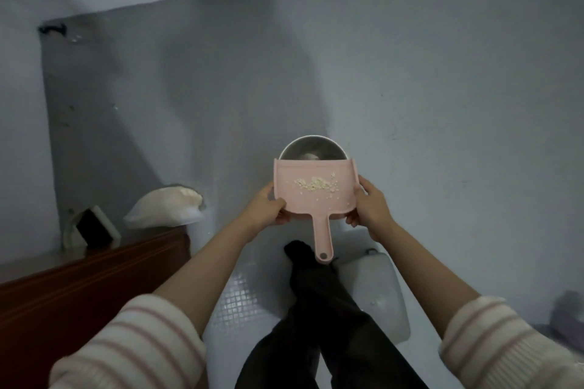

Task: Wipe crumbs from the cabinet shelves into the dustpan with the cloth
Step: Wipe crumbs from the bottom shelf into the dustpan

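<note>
Pink dustpan [303, 204] was mid-scene, its far lip over a metal bowl [311, 148]. Left hand [267, 207] and right hand [369, 207] gripped its side walls, fingers curled under. Likely light, stiff, smooth plastic; the loose crumbs [316, 184] would slide if it tipped. The near handle was free.

A metal bowl [311, 148] is seen standing on the grey floor [442, 104]. On the brown cabinet top [79, 278], a white bundle [164, 207] and a black-and-white block [94, 227] are set close together.
</note>
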The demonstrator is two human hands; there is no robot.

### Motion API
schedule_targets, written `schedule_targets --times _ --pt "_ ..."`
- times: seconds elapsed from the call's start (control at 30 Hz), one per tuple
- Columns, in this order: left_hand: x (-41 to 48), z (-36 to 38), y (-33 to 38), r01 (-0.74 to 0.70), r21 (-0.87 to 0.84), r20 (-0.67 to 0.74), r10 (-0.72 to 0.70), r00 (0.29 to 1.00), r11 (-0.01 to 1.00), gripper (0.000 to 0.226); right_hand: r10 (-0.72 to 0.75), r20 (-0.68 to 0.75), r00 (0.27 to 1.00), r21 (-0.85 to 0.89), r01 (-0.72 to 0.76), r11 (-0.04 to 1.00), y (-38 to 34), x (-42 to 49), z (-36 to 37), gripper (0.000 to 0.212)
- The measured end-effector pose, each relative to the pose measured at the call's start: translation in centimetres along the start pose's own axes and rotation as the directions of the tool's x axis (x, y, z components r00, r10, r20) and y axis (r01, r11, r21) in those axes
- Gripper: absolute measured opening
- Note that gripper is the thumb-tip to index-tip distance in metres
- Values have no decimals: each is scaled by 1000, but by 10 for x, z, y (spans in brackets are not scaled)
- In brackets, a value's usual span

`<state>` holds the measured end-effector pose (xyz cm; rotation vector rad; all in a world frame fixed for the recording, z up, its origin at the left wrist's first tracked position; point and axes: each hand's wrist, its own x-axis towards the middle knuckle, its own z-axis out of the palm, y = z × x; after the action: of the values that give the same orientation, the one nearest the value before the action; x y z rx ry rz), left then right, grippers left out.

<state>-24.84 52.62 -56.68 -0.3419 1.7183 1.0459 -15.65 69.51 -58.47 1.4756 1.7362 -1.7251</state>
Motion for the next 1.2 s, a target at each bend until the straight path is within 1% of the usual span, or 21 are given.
schedule_targets --times 0.17,0.23,0.37,0.5,0.7,0.87,0.93,1.0,1.1,1.2 --pt "38 8 -13 54 16 15 -54 998 998 46 81 -20 997 -28 -81 996 16 27 3 31" --pt "49 11 -16 74 -2 -1 -74 997 997 39 110 -31 993 -46 -111 993 19 38 3 29" --pt "61 20 -17 109 -33 -16 -110 994 993 31 194 -76 978 -121 -202 972 19 55 1 26" --pt "68 27 -16 142 -78 -47 -146 988 987 20 271 -113 956 -157 -287 945 18 69 -2 27" --pt "73 30 -14 184 -130 -67 -194 979 974 27 304 -125 944 -171 -323 931 12 74 -6 27" --pt "69 29 -13 192 -142 -69 -203 977 971 27 331 -121 936 -134 -346 929 12 67 -6 25" --pt "60 27 -12 183 -135 -74 -194 978 974 29 314 -113 943 -108 -326 939 10 59 -5 25" --pt "49 23 -9 160 -115 -71 -169 983 980 29 250 -114 961 -93 -261 961 7 49 -3 27" --pt "29 13 5 97 -73 -82 -103 991 993 27 46 -140 989 -98 -60 993 1 37 3 36" --pt "-6 -7 22 22 -63 -108 -29 994 998 23 -118 -148 982 -102 104 989 -17 13 13 34"
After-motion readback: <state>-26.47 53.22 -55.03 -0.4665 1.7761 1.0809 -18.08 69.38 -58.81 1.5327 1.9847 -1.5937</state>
